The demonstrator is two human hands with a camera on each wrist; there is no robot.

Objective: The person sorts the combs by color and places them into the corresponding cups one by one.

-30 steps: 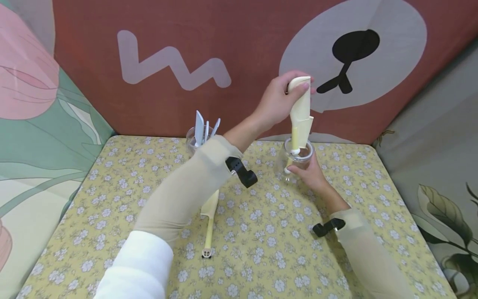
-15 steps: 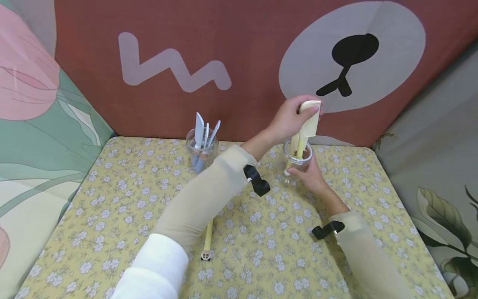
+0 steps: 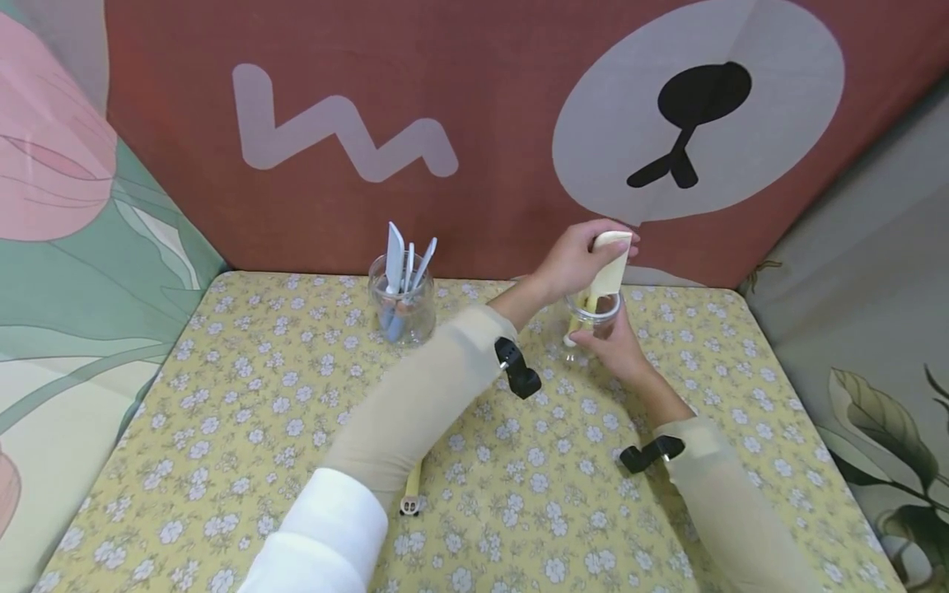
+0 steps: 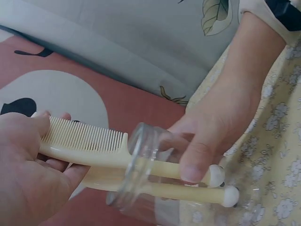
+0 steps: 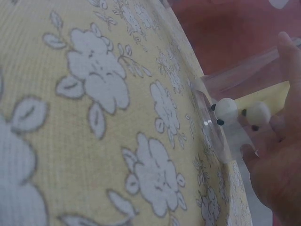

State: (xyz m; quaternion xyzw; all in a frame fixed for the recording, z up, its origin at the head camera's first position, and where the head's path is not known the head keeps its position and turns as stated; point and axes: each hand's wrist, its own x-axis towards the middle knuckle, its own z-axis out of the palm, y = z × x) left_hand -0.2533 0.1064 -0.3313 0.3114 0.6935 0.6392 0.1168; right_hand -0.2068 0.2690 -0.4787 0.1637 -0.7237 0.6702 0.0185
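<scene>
My left hand pinches a cream comb by its toothed head. The comb's yellow handle points down into a clear jar. Round the jar's side curls my right hand. A second pale yellow handle with a white knob lies inside the jar beside the held comb, as the left wrist view shows; its head is partly covered by the comb in front. Both knobs appear through the jar wall in the right wrist view, near the jar's base.
Another jar at the back holds several light blue tools. A yellow handle with an animal-face end lies on the flowered tablecloth, its upper part hidden under my left forearm. A printed red cloth hangs behind.
My left hand has moved down and slightly right, lowering the comb's handle into the jar. My right hand has stayed on the jar. The left forearm now covers more of the yellow handle lying on the table.
</scene>
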